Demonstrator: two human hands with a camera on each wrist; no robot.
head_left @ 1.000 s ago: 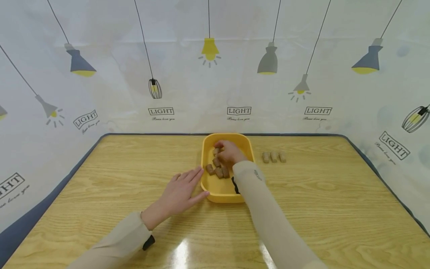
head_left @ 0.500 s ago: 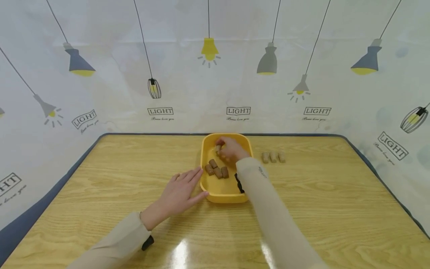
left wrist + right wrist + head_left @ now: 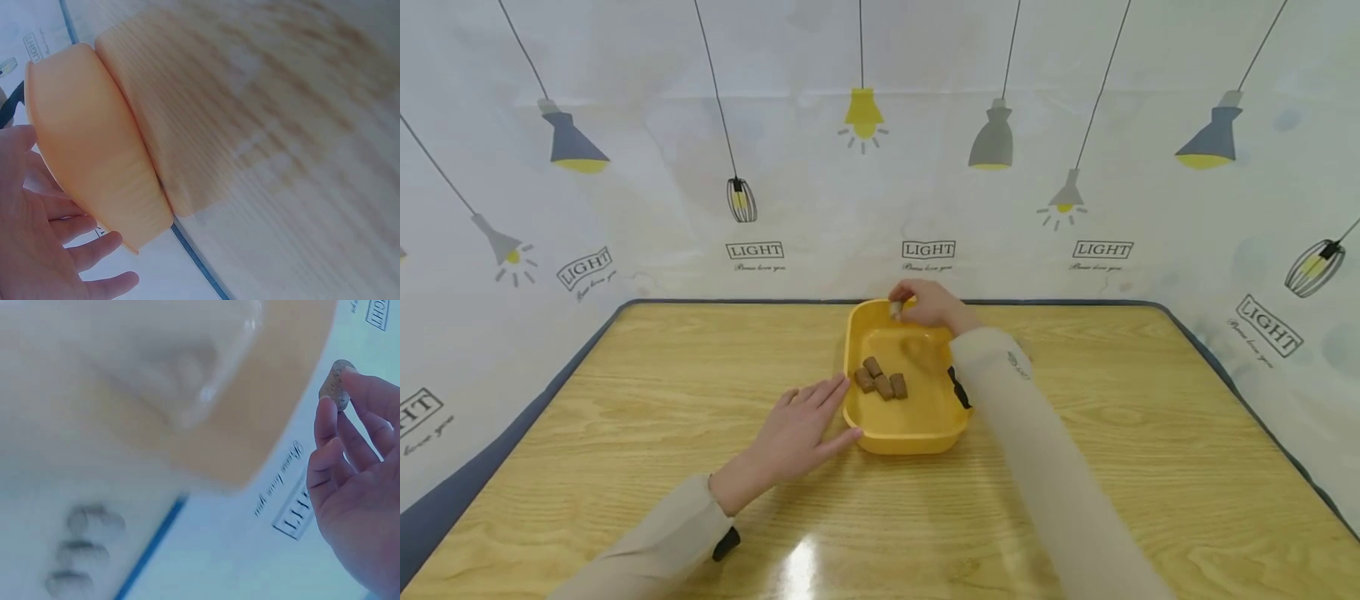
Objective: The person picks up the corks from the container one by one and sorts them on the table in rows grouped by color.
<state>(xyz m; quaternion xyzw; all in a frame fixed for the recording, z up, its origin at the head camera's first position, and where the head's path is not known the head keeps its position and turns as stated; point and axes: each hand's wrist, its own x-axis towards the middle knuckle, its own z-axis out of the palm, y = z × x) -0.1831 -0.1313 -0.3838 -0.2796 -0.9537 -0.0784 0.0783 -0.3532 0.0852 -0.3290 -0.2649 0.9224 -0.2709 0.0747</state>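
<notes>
A yellow plastic bin (image 3: 910, 445) stands at the back middle of the table. Several brown corks (image 3: 883, 387) lie on its floor, towards the left side. My right hand (image 3: 934, 305) is above the bin's far end and pinches a lighter cork (image 3: 337, 384) between thumb and fingertips. With fingers extended, my left hand (image 3: 797, 429) touches the bin's left rim and near left corner. In the left wrist view, the fingers spread beside the bin's outer wall (image 3: 106, 144).
Three pale corks (image 3: 94, 523) lie in a row on the table right of the bin, blurred in the right wrist view and mostly behind my right sleeve (image 3: 992, 358) in the head view. A printed backdrop (image 3: 820, 167) rises directly behind the table's far edge.
My right hand has picked the lighter cork up from the bin floor and lifted it to the far rim, moving back and slightly right. The left hand stays put.
</notes>
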